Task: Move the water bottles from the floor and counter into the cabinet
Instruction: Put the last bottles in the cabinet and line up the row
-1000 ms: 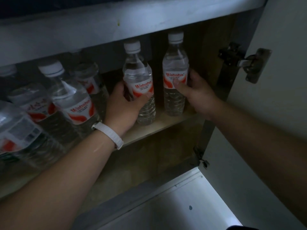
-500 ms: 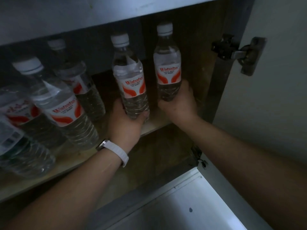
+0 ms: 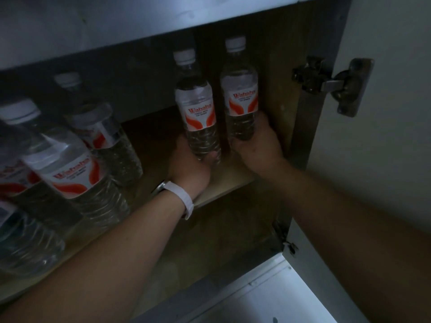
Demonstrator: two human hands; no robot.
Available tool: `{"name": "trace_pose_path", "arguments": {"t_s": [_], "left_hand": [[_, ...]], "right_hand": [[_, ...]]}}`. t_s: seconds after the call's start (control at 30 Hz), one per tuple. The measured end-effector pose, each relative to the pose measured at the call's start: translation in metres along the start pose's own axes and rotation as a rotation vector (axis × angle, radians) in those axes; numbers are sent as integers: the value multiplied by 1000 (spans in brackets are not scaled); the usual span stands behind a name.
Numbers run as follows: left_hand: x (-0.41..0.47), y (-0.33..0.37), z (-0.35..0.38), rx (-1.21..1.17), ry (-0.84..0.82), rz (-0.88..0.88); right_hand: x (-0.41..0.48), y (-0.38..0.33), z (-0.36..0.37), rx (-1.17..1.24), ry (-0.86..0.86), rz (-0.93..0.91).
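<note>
Two clear water bottles with white caps and red-and-white labels stand upright, side by side, deep on the wooden cabinet shelf. My left hand, with a white watch band at the wrist, grips the base of the left bottle. My right hand grips the base of the right bottle, close to the cabinet's right wall. Several more bottles of the same kind stand on the shelf to the left.
The open cabinet door with its metal hinge stands at the right. A thick grey counter edge overhangs the shelf. Below the shelf lies a dark lower compartment, then the pale floor.
Both hands slid from the labels down to the bottle bases and pushed the two bottles further back on the shelf, toward the right wall.
</note>
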State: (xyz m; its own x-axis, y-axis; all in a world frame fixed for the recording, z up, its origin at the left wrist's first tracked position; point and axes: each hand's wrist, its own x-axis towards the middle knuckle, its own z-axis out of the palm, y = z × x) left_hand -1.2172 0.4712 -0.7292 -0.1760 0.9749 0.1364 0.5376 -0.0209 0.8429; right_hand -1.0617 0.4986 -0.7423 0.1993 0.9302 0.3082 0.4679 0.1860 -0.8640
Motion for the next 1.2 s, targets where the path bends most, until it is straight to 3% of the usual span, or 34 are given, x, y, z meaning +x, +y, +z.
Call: {"name": "trace_pose_path", "arguments": {"t_s": [0.57, 0.8, 0.93, 1.2], "left_hand": [[21, 10, 26, 140, -38, 17], [-24, 1, 11, -34, -85, 129], [-45, -3, -7, -93, -149, 121], [-47, -8, -13, -149, -99, 160]], "right_hand": [[16, -4, -13, 24, -92, 14], [7, -8, -26, 160, -93, 64], [4, -3, -21, 52, -26, 62], [-2, -2, -6, -39, 53, 22]]}}
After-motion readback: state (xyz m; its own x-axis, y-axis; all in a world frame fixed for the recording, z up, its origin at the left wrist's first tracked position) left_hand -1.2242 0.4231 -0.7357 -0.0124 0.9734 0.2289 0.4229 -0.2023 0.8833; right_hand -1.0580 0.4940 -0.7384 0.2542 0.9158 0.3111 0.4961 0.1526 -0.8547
